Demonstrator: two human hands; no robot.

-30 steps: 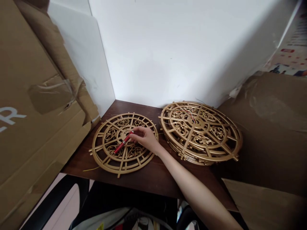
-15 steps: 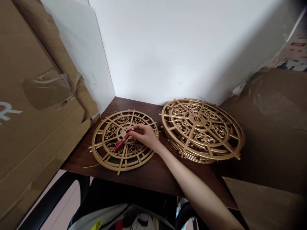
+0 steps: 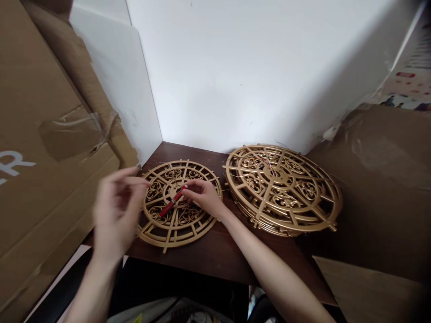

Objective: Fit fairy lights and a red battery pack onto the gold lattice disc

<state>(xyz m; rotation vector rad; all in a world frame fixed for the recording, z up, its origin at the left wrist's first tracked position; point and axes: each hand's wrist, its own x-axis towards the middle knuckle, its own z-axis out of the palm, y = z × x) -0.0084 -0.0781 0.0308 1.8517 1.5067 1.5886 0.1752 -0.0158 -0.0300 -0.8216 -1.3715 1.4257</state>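
A single gold openwork disc lies flat on the dark brown table. My right hand rests over the disc's centre, fingers pinched on a red pen-like tool that slants down to the left. My left hand hovers above the disc's left edge, blurred, with its fingers drawn together in a loose pinch; nothing I can name shows in them. A thin yellow wire runs right from my right hand toward the stack.
A stack of gold discs with a red wire at its centre sits to the right. Cardboard boxes lean on the left, more cardboard on the right. A white wall closes the back.
My left hand has come up into view from the lower left, over the disc's left edge. My right hand stays at the disc's centre with the red tool.
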